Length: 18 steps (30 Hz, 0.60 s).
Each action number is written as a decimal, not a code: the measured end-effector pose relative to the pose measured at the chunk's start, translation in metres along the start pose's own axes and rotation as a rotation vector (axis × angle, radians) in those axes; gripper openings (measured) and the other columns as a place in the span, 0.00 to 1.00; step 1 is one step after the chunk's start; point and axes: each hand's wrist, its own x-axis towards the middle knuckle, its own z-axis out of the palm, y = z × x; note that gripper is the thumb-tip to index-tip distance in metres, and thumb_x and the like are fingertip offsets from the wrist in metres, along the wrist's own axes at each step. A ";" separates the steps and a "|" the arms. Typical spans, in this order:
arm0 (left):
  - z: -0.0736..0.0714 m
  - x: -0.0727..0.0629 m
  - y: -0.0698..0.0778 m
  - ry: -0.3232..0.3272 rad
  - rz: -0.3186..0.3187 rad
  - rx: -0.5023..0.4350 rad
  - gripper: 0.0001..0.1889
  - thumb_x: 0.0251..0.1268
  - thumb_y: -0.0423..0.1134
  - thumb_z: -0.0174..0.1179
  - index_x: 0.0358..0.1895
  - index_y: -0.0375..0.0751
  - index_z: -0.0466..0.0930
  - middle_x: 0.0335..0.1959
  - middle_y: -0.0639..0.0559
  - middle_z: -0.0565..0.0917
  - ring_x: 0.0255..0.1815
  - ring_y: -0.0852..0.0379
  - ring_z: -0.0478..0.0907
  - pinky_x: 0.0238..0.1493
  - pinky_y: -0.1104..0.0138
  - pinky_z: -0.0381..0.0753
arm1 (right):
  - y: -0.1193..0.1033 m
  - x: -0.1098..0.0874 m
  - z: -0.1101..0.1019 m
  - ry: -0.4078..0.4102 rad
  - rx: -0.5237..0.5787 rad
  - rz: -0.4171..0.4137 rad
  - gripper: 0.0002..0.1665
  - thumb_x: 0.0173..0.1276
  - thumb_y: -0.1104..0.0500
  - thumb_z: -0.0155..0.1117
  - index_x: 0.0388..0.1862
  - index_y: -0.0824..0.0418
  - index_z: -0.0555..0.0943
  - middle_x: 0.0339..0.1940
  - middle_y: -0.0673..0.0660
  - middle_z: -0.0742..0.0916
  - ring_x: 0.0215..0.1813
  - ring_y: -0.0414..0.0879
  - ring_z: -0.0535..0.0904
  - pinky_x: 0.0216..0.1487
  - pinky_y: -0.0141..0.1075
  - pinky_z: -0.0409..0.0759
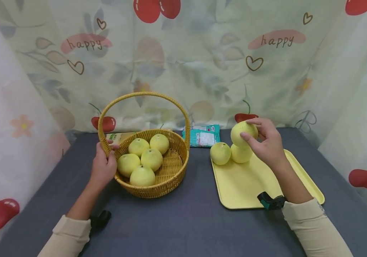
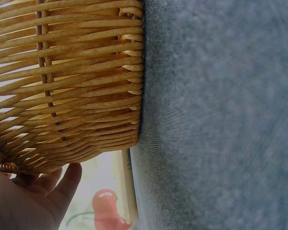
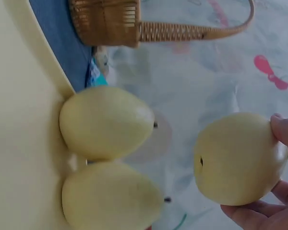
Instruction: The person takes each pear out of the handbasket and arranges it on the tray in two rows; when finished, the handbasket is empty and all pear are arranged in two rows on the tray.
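Observation:
My left hand [image 1: 104,167] grips the rim of a woven wicker basket [image 1: 161,190] where its tall arched handle [image 1: 143,94] meets the side. Several pale yellow-green pomelos [image 1: 151,159] lie in the basket, mostly toward its left. In my right hand [image 1: 269,146] is another pomelo [image 3: 240,158], pinched between thumb and fingers and raised above the yellow tray [image 1: 244,189]. Two more pomelos, one at the tray's left edge [image 1: 220,153] and one beside it [image 1: 241,154], sit at the tray's back left corner. The right wrist view shows their short dark stems.
Behind the basket and tray lie a teal packet [image 1: 201,136] and a partly hidden tan package [image 1: 119,137]. Dark grey cloth [image 1: 183,221] covers the table between basket and tray. A printed curtain [image 1: 183,53] hangs around the back and sides.

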 end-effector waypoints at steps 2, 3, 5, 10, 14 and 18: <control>0.000 -0.001 0.000 0.001 -0.004 0.001 0.17 0.77 0.28 0.40 0.65 0.31 0.59 0.56 0.33 0.80 0.58 0.37 0.75 0.55 0.49 0.68 | 0.016 0.000 -0.005 0.017 -0.017 0.023 0.22 0.61 0.78 0.68 0.54 0.79 0.76 0.50 0.72 0.77 0.49 0.45 0.80 0.49 0.23 0.74; 0.000 -0.001 0.000 0.002 -0.005 0.001 0.17 0.77 0.28 0.40 0.65 0.31 0.59 0.55 0.33 0.80 0.58 0.37 0.75 0.55 0.49 0.68 | 0.024 0.000 -0.007 0.025 -0.022 0.032 0.22 0.61 0.77 0.68 0.55 0.78 0.76 0.51 0.71 0.77 0.49 0.40 0.79 0.48 0.23 0.73; 0.000 -0.001 0.000 0.002 -0.009 0.000 0.17 0.77 0.28 0.40 0.65 0.31 0.59 0.55 0.33 0.80 0.58 0.37 0.75 0.55 0.49 0.68 | 0.041 0.000 -0.011 0.043 -0.041 0.057 0.22 0.62 0.76 0.69 0.55 0.76 0.77 0.51 0.68 0.78 0.47 0.31 0.76 0.48 0.23 0.73; 0.000 0.000 0.000 0.005 -0.008 -0.005 0.17 0.77 0.28 0.39 0.65 0.32 0.59 0.55 0.33 0.80 0.58 0.37 0.74 0.55 0.48 0.67 | 0.069 -0.002 -0.021 0.076 -0.107 0.120 0.22 0.63 0.70 0.71 0.55 0.73 0.77 0.52 0.64 0.78 0.45 0.28 0.76 0.44 0.23 0.72; 0.000 0.000 -0.001 0.004 -0.007 -0.006 0.17 0.77 0.28 0.40 0.65 0.32 0.59 0.55 0.34 0.80 0.58 0.37 0.74 0.55 0.48 0.67 | 0.080 -0.004 -0.028 0.080 -0.164 0.187 0.22 0.64 0.66 0.71 0.55 0.71 0.77 0.54 0.64 0.78 0.47 0.40 0.78 0.43 0.23 0.72; 0.001 0.000 0.000 0.000 -0.007 -0.010 0.17 0.77 0.28 0.40 0.65 0.32 0.59 0.55 0.33 0.79 0.60 0.37 0.73 0.57 0.47 0.67 | 0.089 -0.007 -0.034 0.068 -0.214 0.238 0.23 0.65 0.64 0.71 0.55 0.71 0.77 0.54 0.66 0.77 0.49 0.59 0.79 0.42 0.23 0.70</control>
